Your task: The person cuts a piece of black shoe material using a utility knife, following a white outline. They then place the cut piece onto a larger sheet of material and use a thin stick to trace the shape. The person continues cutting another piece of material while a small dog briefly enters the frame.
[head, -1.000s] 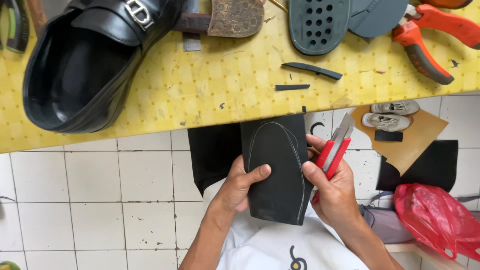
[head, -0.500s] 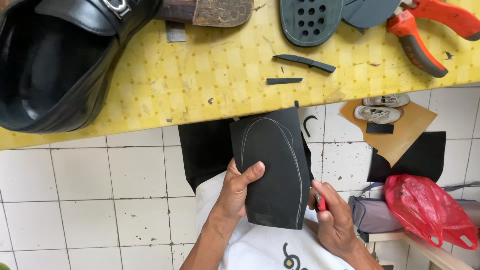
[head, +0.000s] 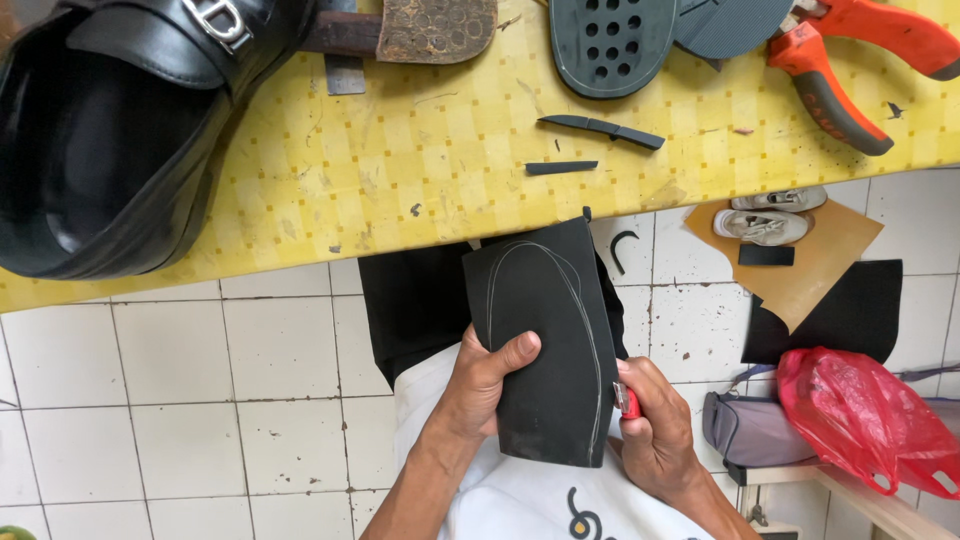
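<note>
A: What does the left hand [head: 480,385] hold?

B: A black rubber sheet [head: 545,340], low in the centre of the frame, just under the edge of the yellow table [head: 400,160]. The thumb presses on its face and the fingers wrap behind, so the hand is clamped on the sheet. A pale sole outline is drawn on it.

A: And the right hand [head: 655,440]?

B: It sits at the sheet's lower right edge, fingers curled tight around a red-handled tool [head: 626,401]. Only a bit of the handle shows; its tip cannot be made out.

A: What lies on the table?

B: A black shoe [head: 110,140] at upper left, a perforated sole [head: 605,45] at top centre, orange pliers [head: 850,60] at upper right, and two black offcuts [head: 600,130] between them.

A: Lower right?

B: A red bag [head: 860,420] lying over a grey pouch [head: 750,430].
</note>
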